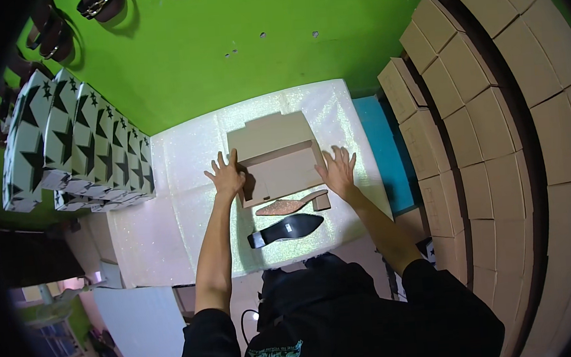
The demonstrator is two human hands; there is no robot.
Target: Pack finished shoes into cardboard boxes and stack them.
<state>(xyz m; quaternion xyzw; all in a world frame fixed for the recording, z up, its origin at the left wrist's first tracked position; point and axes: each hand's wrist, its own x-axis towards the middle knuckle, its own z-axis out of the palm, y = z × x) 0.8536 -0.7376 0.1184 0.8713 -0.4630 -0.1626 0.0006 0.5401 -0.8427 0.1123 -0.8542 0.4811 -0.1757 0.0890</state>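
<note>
An open brown cardboard box (pixel 277 159) with its lid folded back lies on a glittery white table top (pixel 167 214). My left hand (pixel 226 175) rests with spread fingers against the box's left wall. My right hand (pixel 338 171) presses flat beside its right wall. Neither hand holds anything. In front of the box lie two pointed heeled shoes: a glittery pink one (pixel 292 205) on its side and, closer to me, one turned up to show its black sole (pixel 286 229).
Stacks of white boxes with black stars (pixel 68 145) stand at the table's left. Many plain brown boxes (pixel 496 128) are piled along the right. A blue surface (pixel 380 151) borders the table's right edge. Shoes hang on the green wall (pixel 222 49).
</note>
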